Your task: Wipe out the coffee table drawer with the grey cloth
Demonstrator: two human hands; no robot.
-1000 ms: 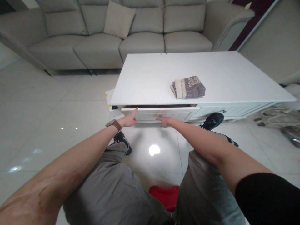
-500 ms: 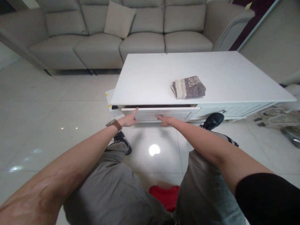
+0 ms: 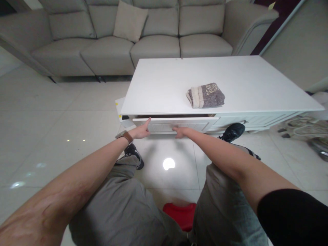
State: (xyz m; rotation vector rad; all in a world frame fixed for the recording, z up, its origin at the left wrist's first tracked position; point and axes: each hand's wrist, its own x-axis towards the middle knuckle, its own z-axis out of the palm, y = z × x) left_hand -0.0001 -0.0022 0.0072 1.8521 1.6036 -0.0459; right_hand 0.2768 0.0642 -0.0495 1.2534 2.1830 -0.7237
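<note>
The drawer (image 3: 161, 127) is seemingly steadied by the spread left hand (image 3: 140, 131). The right hand's (image 3: 180, 132) grip (mid-front) cannot be told.

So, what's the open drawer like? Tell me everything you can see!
The drawer is white, like painted wood, with a grooved front. It is pulled slightly out of the table, at the left of the near side. Its inside is too dark to make out. The left hand touches the front near its left end; the right hand is at its middle, gripping or touching, I can't tell.
</note>
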